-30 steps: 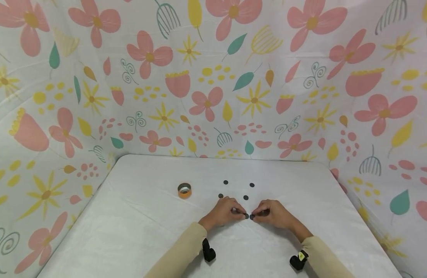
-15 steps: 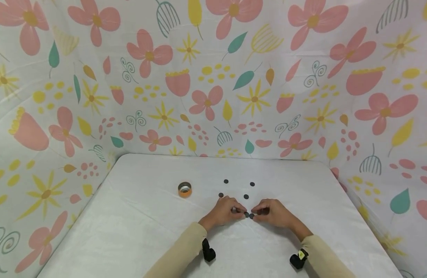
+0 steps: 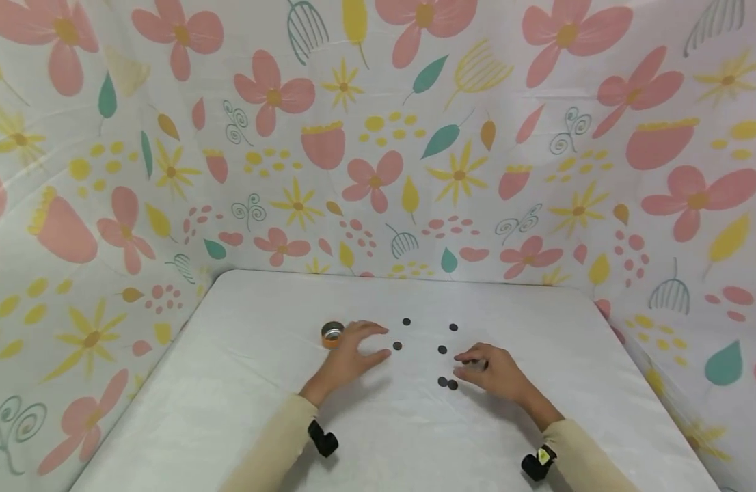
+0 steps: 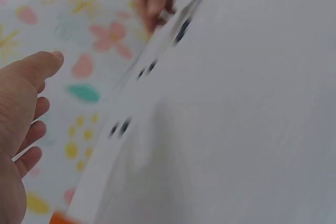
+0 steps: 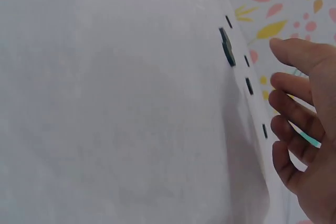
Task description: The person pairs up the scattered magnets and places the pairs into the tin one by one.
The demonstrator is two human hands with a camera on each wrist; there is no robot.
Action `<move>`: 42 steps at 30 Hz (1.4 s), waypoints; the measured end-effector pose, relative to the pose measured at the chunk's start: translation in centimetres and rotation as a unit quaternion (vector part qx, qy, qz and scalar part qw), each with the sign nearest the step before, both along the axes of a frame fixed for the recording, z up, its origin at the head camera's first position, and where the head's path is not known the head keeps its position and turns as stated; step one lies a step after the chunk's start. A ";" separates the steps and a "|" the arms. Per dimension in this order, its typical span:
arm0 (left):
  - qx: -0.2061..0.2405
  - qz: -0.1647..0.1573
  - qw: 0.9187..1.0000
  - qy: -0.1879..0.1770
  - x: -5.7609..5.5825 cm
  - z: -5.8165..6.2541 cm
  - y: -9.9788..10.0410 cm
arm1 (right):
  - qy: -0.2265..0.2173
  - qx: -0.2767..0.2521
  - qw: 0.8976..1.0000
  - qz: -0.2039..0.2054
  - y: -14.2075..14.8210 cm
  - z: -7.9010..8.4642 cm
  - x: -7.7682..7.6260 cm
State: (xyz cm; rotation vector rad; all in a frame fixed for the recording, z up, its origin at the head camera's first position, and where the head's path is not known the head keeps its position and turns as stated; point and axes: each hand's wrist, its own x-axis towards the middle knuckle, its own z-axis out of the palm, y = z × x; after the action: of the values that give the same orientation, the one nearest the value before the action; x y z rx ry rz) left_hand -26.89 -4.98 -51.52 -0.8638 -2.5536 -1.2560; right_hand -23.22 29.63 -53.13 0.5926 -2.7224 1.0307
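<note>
Two small black discs lie side by side on the white table, the left disc (image 3: 442,382) meeting the right disc (image 3: 453,385) edge to edge. Just right of them my right hand (image 3: 497,374) hovers, fingers loosely bent, nothing held; the right wrist view shows the pair (image 5: 227,48) apart from its fingertips. My left hand (image 3: 348,357) has its thumb and fingers spread and holds nothing. It is in front of an orange round tin (image 3: 332,333) with a silvery inside, partly covering it; contact cannot be told. Near its fingertips lies another black disc (image 3: 397,346).
More black discs lie farther back: one at the centre (image 3: 442,350), one at the far left (image 3: 406,321) and one at the far right (image 3: 454,327). A floral cloth (image 3: 378,171) hangs behind and beside the white table (image 3: 243,389).
Both hands have let go of the two front discs, which now lie touching. My left hand has moved left and back to the tin, opening; my right hand has drawn slightly away.
</note>
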 end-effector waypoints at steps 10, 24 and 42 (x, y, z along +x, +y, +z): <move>0.079 0.087 0.991 -0.062 -2.7 -1.0 -8.4 | -0.009 -0.028 0.999 0.016 -1.6 -0.5 0.4; 0.095 0.124 0.978 -0.138 -3.4 -3.3 -10.2 | -0.004 0.007 1.000 0.031 -2.1 -1.6 0.3; 0.067 0.098 0.983 -0.143 -3.8 -3.8 -10.2 | -0.011 0.020 0.999 0.025 -2.3 -1.4 0.3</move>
State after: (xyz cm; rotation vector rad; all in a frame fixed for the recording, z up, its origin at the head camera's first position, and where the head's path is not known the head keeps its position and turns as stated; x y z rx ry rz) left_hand -30.72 -15.15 -55.34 -0.4185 -2.6444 -1.5622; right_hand -22.91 27.35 -54.51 0.6642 -2.7663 1.0007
